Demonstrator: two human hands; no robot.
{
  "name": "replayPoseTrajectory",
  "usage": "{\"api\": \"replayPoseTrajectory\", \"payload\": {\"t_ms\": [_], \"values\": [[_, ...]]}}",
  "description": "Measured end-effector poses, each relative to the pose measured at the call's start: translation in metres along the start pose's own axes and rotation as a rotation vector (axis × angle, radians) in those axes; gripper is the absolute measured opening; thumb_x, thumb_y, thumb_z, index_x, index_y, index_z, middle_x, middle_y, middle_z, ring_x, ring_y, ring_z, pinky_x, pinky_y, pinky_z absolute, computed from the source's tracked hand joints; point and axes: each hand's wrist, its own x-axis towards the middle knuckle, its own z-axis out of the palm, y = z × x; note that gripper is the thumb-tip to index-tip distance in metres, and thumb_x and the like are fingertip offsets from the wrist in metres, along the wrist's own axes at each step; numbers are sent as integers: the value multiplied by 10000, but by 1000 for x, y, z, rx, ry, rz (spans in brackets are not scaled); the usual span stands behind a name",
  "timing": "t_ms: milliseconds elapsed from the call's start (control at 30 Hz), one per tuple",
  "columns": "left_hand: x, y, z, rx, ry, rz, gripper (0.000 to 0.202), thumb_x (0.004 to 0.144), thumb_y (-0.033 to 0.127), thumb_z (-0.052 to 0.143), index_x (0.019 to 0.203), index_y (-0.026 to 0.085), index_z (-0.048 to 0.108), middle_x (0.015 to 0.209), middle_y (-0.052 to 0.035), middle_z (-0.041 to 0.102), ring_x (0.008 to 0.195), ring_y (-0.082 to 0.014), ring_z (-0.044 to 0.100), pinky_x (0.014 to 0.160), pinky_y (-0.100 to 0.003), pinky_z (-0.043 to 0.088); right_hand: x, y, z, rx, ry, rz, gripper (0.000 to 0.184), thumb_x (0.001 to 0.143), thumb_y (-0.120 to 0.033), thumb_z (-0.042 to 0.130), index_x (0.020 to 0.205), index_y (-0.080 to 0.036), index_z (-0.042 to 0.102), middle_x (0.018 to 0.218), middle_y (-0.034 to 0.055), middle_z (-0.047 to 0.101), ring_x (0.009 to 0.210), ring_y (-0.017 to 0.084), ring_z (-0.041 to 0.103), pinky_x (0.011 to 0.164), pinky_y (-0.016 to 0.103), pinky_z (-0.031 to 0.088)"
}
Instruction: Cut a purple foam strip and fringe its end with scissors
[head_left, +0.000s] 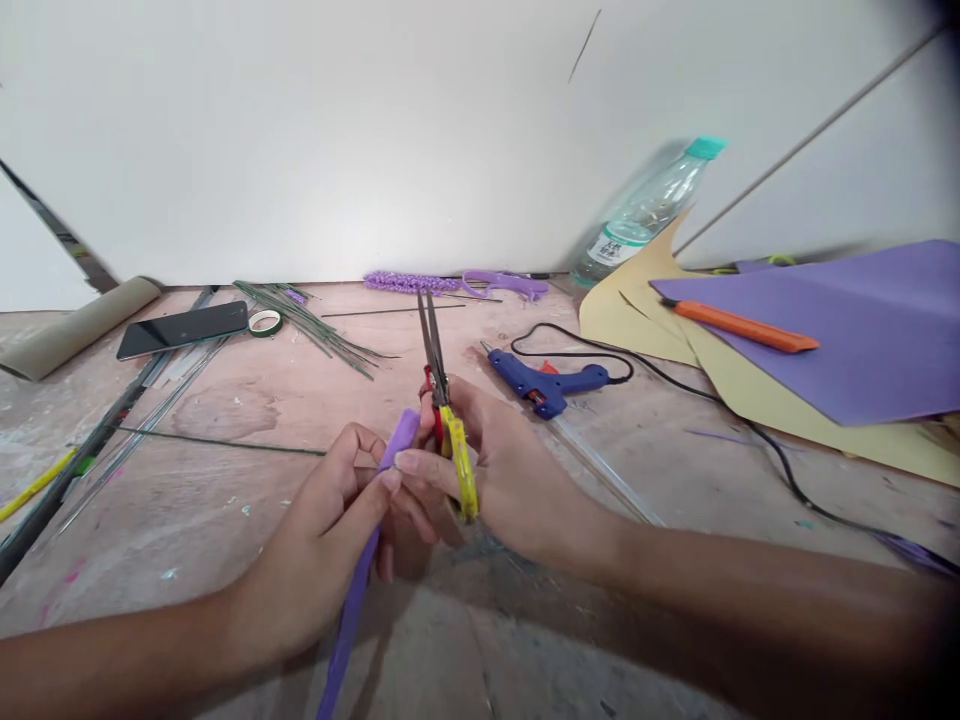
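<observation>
A narrow purple strip [352, 610] hangs down from the fingers of my left hand [315, 535], which pinches it near its upper end. My right hand [502, 470] has scissors [463, 468] with yellow and red handles hooked in its fingers. Their dark blades point away from me and look nearly together. The right thumb and fingertips also meet the strip beside my left thumb. I cannot tell the strip's material, and part of it is hidden behind the fingers.
Beyond my hands lie a blue glue gun [551, 382], green wire stems [315, 325], a phone [184, 330] and green tape [265, 322]. To the right, an orange cutter [742, 325] rests on purple sheet [862, 350]. A bottle [637, 225] leans against the white wall.
</observation>
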Motion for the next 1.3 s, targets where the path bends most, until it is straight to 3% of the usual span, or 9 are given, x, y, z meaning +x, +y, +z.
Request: {"api": "replayPoseTrajectory", "payload": {"t_ms": [167, 367, 467, 567, 667, 800, 900, 1100, 1300], "values": [[0, 3, -5, 36, 38, 4, 237, 937, 414, 605, 847, 221, 501, 607, 30, 662, 480, -116, 546, 484, -199, 416, 1, 1, -16, -129, -76, -24, 411, 816, -454, 799, 889, -222, 469, 808, -31, 553, 680, 125, 524, 601, 268, 488], [-4, -1, -7, 147, 88, 7, 493, 934, 563, 597, 615, 218, 450, 413, 62, 410, 344, -88, 363, 374, -203, 280, 20, -1, -55, -340, 203, -124, 406, 837, -466, 778, 889, -234, 449, 784, -36, 501, 636, 126, 459, 551, 265, 400], [-1, -1, -6, 157, 34, -20, 508, 919, 656, 625, 697, 214, 510, 422, 70, 433, 322, -87, 358, 340, -197, 227, 27, -10, -66, -413, 225, -154, 390, 840, -483, 753, 856, -235, 453, 827, 3, 590, 661, 150, 521, 581, 284, 426], [3, 3, -5, 117, 5, 25, 357, 956, 548, 626, 872, 203, 586, 541, 30, 617, 376, -95, 457, 381, -185, 323, 19, -13, -62, -430, 48, -100, 385, 909, -567, 633, 808, -223, 491, 766, 7, 599, 636, 159, 540, 579, 287, 412], [3, 6, -6, 46, 39, 102, 218, 942, 382, 636, 851, 189, 598, 689, 5, 678, 490, -93, 547, 475, -185, 421, 3, -5, -49, -554, -77, -130, 438, 921, -586, 594, 718, -217, 474, 663, -13, 533, 606, 150, 497, 553, 275, 341], [-3, -1, -9, 17, 80, 119, 150, 978, 340, 591, 899, 213, 591, 535, 77, 474, 480, -92, 429, 493, -181, 381, -16, 12, -36, -701, -95, -292, 367, 858, -451, 689, 708, -216, 450, 637, -36, 501, 561, 119, 425, 539, 264, 293], [-5, -9, -12, 95, 82, 183, 317, 1028, 425, 585, 801, 204, 565, 555, 74, 405, 500, -92, 343, 496, -197, 337, -22, 22, -31, -690, -88, -385, 313, 871, -405, 672, 748, -217, 454, 649, -44, 483, 563, 117, 399, 542, 261, 294], [-6, -10, -18, 217, 1, 273, 507, 1043, 559, 532, 689, 197, 560, 558, 34, 491, 511, -106, 427, 512, -247, 330, -27, 36, -27, -645, -82, -522, 212, 848, -336, 675, 820, -222, 498, 662, -37, 520, 566, 131, 416, 555, 279, 296], [-5, -5, -24, 375, -143, 398, 459, 1085, 392, 500, 697, 179, 621, 621, -10, 602, 569, -123, 545, 569, -249, 402, -33, 42, -28, -655, -73, -579, 152, 831, -275, 649, 879, -225, 513, 723, -26, 569, 606, 141, 443, 588, 290, 287]]}}
